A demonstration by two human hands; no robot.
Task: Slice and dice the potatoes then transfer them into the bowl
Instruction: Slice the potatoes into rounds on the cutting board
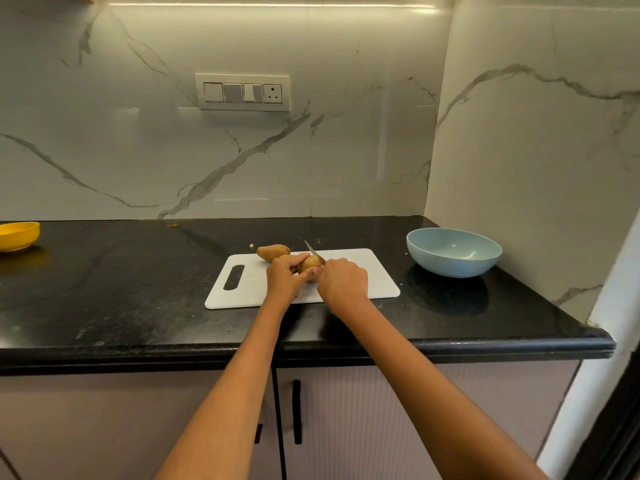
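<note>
A white cutting board lies on the black counter. On it my left hand holds a brown potato, fingers and thumb curled round it. My right hand grips a knife, its handle hidden inside the fist. The blade points away from me and rests on the right side of the held potato. A second whole potato lies at the board's far edge, just behind my left hand. An empty light blue bowl stands to the right of the board.
A yellow bowl sits at the counter's far left. A small pale scrap lies on the counter behind the board. Marble walls close the back and right sides, with a switch panel on the back wall. Cabinet doors hang below the counter edge.
</note>
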